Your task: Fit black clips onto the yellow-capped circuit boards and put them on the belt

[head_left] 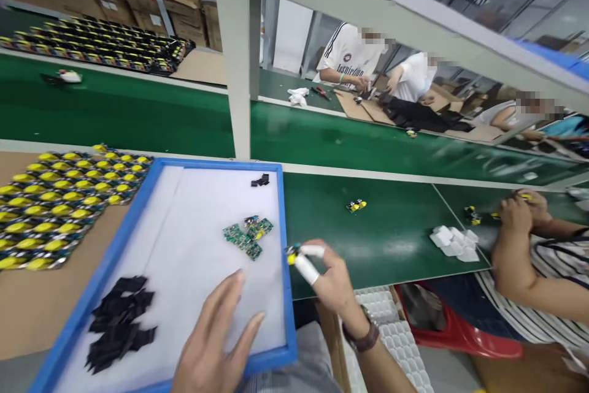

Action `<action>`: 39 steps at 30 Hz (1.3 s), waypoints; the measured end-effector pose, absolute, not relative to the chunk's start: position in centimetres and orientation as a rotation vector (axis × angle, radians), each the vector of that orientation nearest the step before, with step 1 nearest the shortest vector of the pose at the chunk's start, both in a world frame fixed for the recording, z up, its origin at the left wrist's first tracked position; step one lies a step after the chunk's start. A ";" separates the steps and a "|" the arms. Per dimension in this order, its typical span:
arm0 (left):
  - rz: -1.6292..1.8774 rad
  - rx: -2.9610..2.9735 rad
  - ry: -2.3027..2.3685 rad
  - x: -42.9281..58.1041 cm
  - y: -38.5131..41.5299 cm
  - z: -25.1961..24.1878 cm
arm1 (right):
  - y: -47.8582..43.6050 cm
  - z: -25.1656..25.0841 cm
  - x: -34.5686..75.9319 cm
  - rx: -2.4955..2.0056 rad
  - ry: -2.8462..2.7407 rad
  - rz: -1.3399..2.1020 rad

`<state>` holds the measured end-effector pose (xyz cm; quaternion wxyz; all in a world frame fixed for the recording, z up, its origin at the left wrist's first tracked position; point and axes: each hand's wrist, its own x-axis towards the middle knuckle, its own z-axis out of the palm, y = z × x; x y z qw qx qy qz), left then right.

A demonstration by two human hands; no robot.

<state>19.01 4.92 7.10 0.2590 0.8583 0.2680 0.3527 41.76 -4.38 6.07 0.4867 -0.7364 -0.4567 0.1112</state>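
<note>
My right hand point(329, 276), with white finger cots on thumb and forefinger, pinches a small yellow-and-black part point(291, 254) just past the right rim of the blue tray point(110, 252). My left hand point(216, 335) lies flat and open on the tray's white liner near the front edge, holding nothing. A few green circuit boards point(248, 235) sit on the liner just left of my right hand. A heap of black pads point(120, 322) lies at the tray's front left, and a few more black pads point(260, 181) at its far right corner.
Rows of yellow-topped assemblies point(59, 197) cover the brown table left of the tray. One yellow assembly point(356, 205) and white foam pieces point(453, 243) lie on the green belt. A co-worker's hands point(522, 209) work at right; other people sit beyond the far belt.
</note>
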 end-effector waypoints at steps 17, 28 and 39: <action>1.005 2.433 1.040 11.6 7.0 7.5 | -5.7 -1.0 65.7 -2.314 -1.147 -0.231; 1.001 2.288 1.686 4.3 13.3 9.9 | -2.3 4.6 53.1 -1.915 -1.429 -0.192; 0.583 2.433 1.546 5.6 13.0 7.8 | 7.1 7.8 29.4 -1.421 -2.452 0.552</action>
